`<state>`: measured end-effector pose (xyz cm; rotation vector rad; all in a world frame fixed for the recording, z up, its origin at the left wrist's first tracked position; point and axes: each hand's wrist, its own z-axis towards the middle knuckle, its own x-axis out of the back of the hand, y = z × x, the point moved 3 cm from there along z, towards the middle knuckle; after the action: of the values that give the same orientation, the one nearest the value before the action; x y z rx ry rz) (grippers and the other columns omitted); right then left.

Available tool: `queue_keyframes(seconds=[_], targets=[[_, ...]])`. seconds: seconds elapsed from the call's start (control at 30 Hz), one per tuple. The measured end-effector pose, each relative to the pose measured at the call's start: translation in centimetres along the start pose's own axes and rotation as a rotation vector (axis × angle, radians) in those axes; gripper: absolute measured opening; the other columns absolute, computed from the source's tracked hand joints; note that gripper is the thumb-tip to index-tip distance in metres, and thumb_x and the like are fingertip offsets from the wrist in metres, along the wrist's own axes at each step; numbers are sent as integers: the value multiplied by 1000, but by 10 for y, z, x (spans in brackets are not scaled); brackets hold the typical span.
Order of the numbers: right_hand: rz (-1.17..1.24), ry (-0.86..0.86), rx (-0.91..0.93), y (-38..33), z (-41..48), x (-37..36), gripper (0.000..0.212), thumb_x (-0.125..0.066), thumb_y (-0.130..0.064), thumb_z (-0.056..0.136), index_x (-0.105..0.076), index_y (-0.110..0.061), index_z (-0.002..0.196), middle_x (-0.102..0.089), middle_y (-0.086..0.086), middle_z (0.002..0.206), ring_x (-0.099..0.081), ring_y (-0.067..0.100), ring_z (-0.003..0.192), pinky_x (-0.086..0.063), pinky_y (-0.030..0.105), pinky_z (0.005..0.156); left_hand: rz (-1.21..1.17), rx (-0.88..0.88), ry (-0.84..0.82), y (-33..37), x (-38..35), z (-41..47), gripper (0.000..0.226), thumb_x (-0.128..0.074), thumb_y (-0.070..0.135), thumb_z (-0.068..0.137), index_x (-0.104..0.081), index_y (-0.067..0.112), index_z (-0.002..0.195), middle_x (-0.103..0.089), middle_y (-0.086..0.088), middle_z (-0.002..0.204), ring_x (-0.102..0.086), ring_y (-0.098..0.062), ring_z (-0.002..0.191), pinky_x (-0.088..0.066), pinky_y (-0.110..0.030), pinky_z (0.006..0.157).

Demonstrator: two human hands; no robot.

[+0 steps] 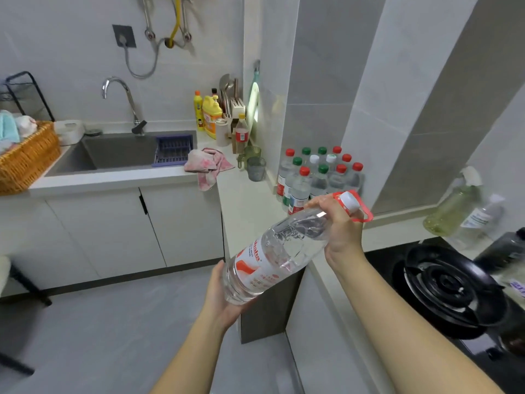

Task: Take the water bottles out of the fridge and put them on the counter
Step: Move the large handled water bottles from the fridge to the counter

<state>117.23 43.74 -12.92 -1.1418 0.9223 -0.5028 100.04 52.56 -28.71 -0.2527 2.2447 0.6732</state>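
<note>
I carry a large clear water bottle (272, 257) with a red-and-white label, a white cap and a red carry handle, tilted with its neck up to the right. My right hand (341, 228) grips its neck just below the cap. My left hand (224, 297) cups its base from underneath. The bottle hangs in the air beside the white counter (247, 206). Several small water bottles (318, 174) with red, green and white caps stand grouped in the counter's corner against the tiled wall. No fridge is in view.
A gas stove (446, 288) lies right of the counter, with oil bottles (454, 211) behind it. A sink (119, 152) with a faucet, a pink cloth (207, 166), cups (255, 167), detergent bottles (211, 116) and a wicker basket (25, 157) sit at the left.
</note>
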Motion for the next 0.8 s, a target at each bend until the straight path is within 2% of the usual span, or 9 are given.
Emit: queue_keyframes(seconds=[0.2,0.27,0.33,0.4,0.53,0.57,0.63,0.7,0.8], targets=[[-117,104,42,14,71,7,6,-72,-19,61,-69,-16,57,-68,9,72,-66,26,78,-54,46,87,209,76,50,10,-36,88,59,-30,54,100,-63,8,115,-68,-21,114,-61,-37,111,-44,-49,103],[-174,120,110,16,96,5,16,-72,-10,68,-67,-17,56,-68,8,70,-66,23,76,-55,37,81,390,41,109,14,-43,126,50,-37,47,101,-60,8,121,-67,-18,117,-63,-35,108,-48,-49,98],[-244,151,179,16,118,1,27,-69,7,75,-64,-13,57,-66,8,67,-65,18,68,-54,25,71,617,-67,155,21,-54,152,31,-46,30,101,-60,7,117,-67,-14,112,-66,-31,98,-55,-40,82],[-306,185,212,21,138,2,22,-68,11,75,-64,-6,62,-66,10,69,-64,16,66,-53,24,67,787,-117,121,25,-67,173,21,-50,21,98,-60,10,114,-68,-9,107,-67,-25,92,-57,-35,72],[-362,256,199,37,170,13,39,-69,7,76,-65,-26,56,-66,11,71,-64,16,68,-53,21,64,1021,-147,2,25,-82,214,28,-62,18,91,-57,18,119,-65,-9,116,-66,-25,98,-57,-44,87],[-388,272,189,43,177,16,32,-71,5,76,-67,-23,61,-66,14,73,-64,15,69,-53,22,65,1121,-164,-38,23,-85,221,28,-65,21,89,-57,23,116,-64,-5,116,-65,-22,100,-55,-45,89],[-438,282,164,54,189,19,7,-73,-1,76,-66,-1,76,-67,21,79,-63,15,71,-51,23,65,1318,-194,-113,18,-90,230,34,-69,26,84,-55,29,114,-61,5,113,-62,-17,102,-54,-42,92],[-495,295,196,65,202,23,22,-72,-7,74,-60,10,81,-65,27,82,-62,24,70,-54,30,63,1436,-207,-165,11,-98,238,43,-70,23,81,-54,28,121,-59,6,115,-61,-15,102,-52,-36,93],[-568,270,307,72,216,22,17,-71,-1,75,-57,7,78,-61,26,75,-60,35,70,-54,37,64,1499,-231,-197,1,-109,251,54,-75,23,78,-54,21,128,-60,1,119,-63,-14,99,-53,-31,89]])
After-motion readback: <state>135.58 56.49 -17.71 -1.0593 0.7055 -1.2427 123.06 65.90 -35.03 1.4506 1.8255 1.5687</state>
